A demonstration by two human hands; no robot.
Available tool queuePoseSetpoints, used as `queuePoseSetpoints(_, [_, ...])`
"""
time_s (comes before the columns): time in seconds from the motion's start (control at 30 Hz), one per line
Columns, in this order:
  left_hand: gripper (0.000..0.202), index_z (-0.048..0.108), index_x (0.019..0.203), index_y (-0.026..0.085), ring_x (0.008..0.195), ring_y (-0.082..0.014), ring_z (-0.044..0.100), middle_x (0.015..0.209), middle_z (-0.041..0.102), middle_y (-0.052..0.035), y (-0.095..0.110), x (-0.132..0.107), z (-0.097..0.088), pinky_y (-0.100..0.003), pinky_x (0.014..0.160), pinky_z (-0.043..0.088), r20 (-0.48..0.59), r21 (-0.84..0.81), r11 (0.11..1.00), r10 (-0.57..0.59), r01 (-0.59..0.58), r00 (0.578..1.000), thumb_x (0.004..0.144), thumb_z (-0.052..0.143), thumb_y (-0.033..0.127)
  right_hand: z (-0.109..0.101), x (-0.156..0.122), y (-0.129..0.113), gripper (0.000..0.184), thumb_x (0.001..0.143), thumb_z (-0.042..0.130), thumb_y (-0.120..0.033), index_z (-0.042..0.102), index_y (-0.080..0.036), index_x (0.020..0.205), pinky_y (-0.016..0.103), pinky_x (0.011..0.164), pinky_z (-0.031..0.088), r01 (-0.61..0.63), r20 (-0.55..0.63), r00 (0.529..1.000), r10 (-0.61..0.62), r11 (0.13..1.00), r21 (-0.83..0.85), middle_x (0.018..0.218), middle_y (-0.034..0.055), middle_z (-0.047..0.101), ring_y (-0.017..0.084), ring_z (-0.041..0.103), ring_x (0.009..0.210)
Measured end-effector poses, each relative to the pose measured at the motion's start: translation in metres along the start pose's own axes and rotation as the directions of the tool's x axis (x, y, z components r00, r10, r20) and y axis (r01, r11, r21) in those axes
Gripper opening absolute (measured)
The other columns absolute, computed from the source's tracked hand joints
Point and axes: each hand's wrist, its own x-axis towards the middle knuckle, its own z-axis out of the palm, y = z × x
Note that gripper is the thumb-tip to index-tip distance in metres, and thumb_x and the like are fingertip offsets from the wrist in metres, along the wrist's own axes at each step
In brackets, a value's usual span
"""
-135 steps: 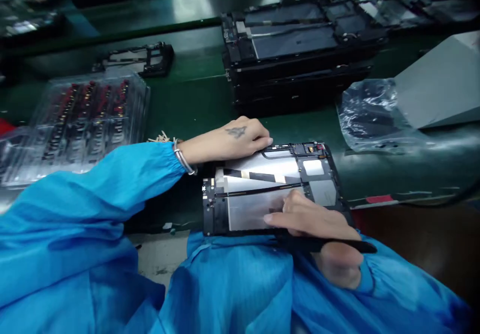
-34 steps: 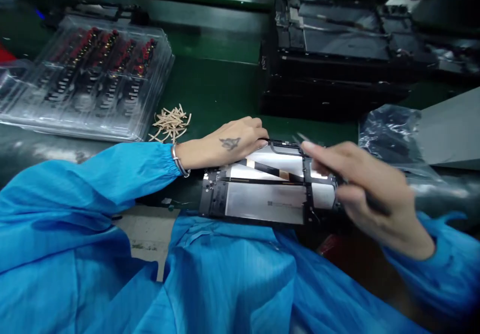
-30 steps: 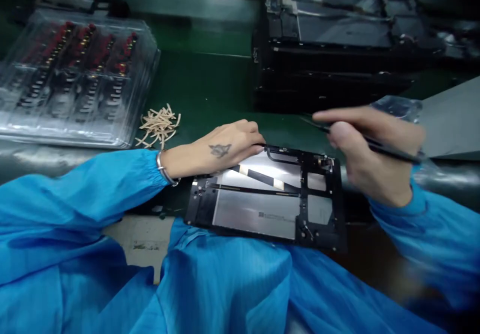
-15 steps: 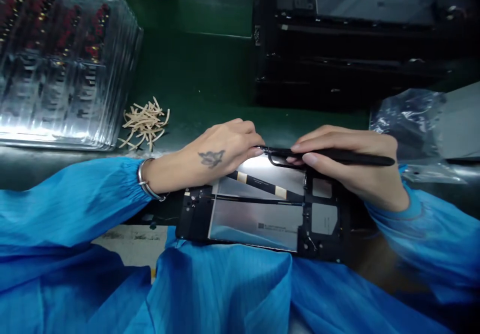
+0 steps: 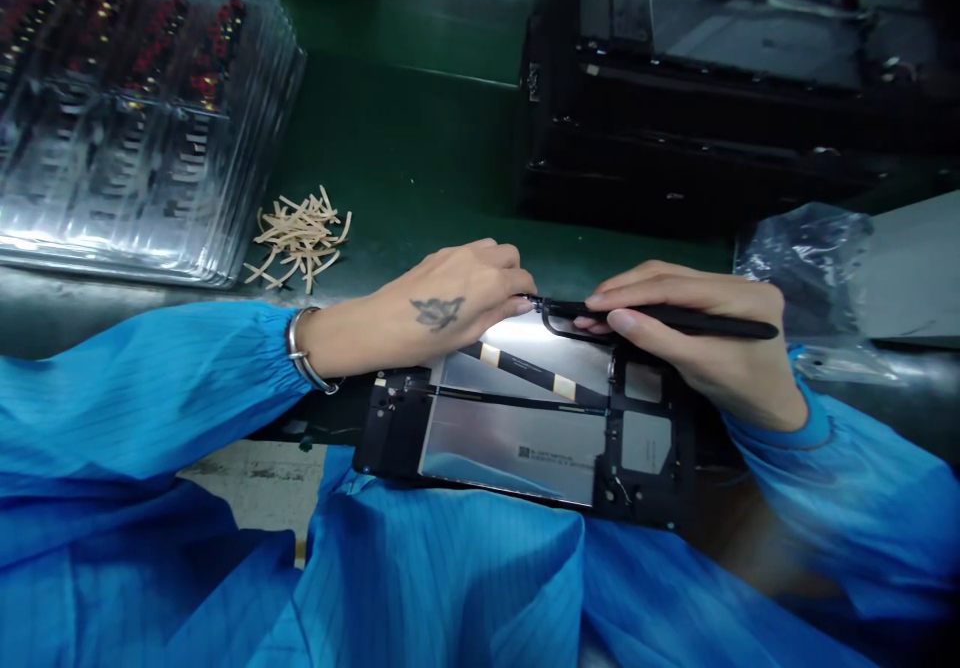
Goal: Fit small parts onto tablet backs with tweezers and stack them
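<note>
Lowered since a second ago, the right hand (image 5: 720, 363) pinches black tweezers (image 5: 697, 321) at the far edge of the opened tablet (image 5: 517, 418), lying at the bench's (image 5: 442, 173) near edge. The left hand (image 5: 465, 293) curls there, its grip unclear; the printed label (image 5: 555, 456) is illegible.

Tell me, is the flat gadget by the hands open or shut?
Open: the flat gadget has no cover over its silver panels and slanting dark strip.

left hand (image 5: 466, 293) curled palm-down, right hand (image 5: 712, 360) in a pinch
</note>
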Motion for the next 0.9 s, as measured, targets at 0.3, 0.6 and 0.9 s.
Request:
queuePoseSetpoints(0.3, [0.037,0.071,0.123,0.015,0.095,-0.0188,0.06,0.105,0.066,-0.0066,0.004,0.001,-0.004,-0.031,0.08,0.046,0.019,-0.022,1.0,-0.02,0.02,1.0,0.111,0.044,0.036,0.001,-0.001,0.005,0.027,0.091,0.077,-0.013,0.082,-0.034,0.107,0.029,0.081,0.057,-0.008,-0.001,1.0,0.008,1.0,0.021,0.104,-0.0029,0.077,0.016,0.072,0.095])
queuePoseSetpoints(0.6, [0.035,0.072,0.116,0.013,0.096,-0.0205,0.065,0.105,0.068,-0.0096,0.008,0.001,-0.004,-0.031,0.08,0.051,-0.003,0.028,1.0,-0.009,0.009,1.0,0.11,0.042,0.03,-0.003,-0.002,0.005,0.028,0.091,0.076,-0.014,0.082,-0.035,0.107,0.029,0.083,0.057,-0.006,0.002,1.0,0.006,1.0,-0.006,0.103,-0.0021,0.077,0.015,0.071,0.095])
queuePoseSetpoints(0.9, [0.033,0.069,0.116,0.018,0.094,-0.0209,0.063,0.118,0.068,-0.0095,0.013,-0.007,-0.004,-0.027,0.056,0.039,-0.034,0.294,0.95,0.122,-0.107,0.992,0.094,0.045,0.008,-0.002,-0.002,0.003,0.028,0.088,0.077,-0.014,0.084,-0.037,0.103,0.036,0.077,0.058,-0.065,-0.015,0.998,0.065,0.997,0.048,0.1,0.0028,0.077,0.023,0.07,0.092])
